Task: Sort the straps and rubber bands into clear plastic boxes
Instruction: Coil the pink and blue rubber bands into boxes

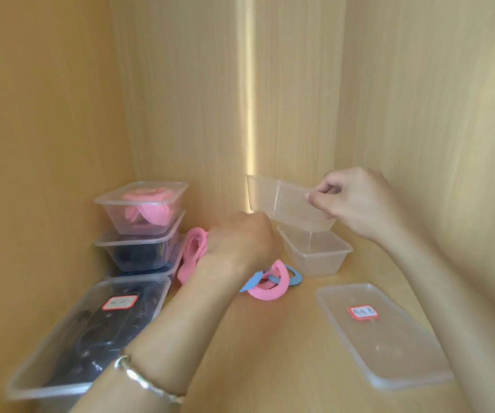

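My right hand [356, 201] pinches the near rim of an empty clear box [282, 204] and holds it tilted in the air above a second empty clear box [314, 254] on the wooden surface. My left hand [240, 242] is curled over a bunch of pink straps [191, 251] and seems to grip them. Loose pink and blue bands [273, 281] lie just behind that hand. At the left, a clear box of pink straps [145, 207] sits stacked on a box with dark contents [139, 251].
A flat clear lid with a red-edged label [383, 332] lies at the right front. A lidded, labelled box of black items [88, 332] lies at the left front. Wooden walls close in on the left, back and right.
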{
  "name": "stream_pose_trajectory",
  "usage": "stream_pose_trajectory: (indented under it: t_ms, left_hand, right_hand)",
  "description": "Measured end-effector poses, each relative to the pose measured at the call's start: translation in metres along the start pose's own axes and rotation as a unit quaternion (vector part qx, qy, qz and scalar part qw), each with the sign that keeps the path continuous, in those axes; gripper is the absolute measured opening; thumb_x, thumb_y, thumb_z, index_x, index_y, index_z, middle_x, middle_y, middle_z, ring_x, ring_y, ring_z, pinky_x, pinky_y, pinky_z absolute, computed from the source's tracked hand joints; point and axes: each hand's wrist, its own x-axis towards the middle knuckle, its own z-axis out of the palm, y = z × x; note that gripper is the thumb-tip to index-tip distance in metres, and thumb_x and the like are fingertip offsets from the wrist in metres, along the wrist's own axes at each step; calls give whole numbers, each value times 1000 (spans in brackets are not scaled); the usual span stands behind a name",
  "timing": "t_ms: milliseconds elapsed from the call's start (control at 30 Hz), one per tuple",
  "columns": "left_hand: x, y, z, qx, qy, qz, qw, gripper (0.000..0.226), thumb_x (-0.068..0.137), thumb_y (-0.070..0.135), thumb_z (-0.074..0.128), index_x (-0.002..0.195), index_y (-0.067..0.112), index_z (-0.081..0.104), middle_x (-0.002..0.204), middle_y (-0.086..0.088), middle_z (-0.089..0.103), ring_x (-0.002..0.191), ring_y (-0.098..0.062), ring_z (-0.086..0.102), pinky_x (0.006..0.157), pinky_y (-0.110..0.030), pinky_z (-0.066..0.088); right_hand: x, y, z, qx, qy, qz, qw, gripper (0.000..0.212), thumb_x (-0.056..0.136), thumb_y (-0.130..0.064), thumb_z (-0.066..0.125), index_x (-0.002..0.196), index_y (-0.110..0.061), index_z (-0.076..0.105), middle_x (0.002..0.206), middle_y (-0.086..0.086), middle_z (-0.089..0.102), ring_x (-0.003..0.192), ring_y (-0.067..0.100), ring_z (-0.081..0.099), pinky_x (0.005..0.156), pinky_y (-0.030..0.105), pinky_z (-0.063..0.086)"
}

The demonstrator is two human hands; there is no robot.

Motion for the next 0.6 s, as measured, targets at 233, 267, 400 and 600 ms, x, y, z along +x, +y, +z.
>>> stream_pose_trajectory:
  t_ms: [233,267,400,600]
  left_hand:
    - [-20,-30,-58,-136,84,39,986,20,93,29,48,85,22,65,83,-5,66,83,-29,58,75,-33,48]
    - [-21,-33,-51,-130,33,50,990,18,93,30,48,83,25,62,83,-1,65,79,-24,58,74,-30,47]
    - [-41,-36,-6,-61,-172,97,978,12,96,36,44,98,31,56,102,9,58,88,-11,54,77,-22,40]
    - [-57,-40,21,-9,-205,134,970,32,101,27,37,129,34,51,135,1,49,115,-22,49,88,-22,38]
  right_hand:
    - [-58,9,-7,213,-289,-14,933,18,80,-18,77,64,-25,74,61,-1,66,58,6,59,61,18,45]
    - [-62,10,-6,214,-354,-10,910,14,79,-24,77,65,-27,74,65,-1,69,62,5,62,62,16,45]
    - [-68,18,1,245,-505,35,827,24,69,-48,68,82,-31,78,89,-3,76,66,10,70,64,17,48]
    - [-60,19,2,284,-457,44,842,27,77,-49,69,85,-24,78,86,3,76,38,9,53,47,14,39]
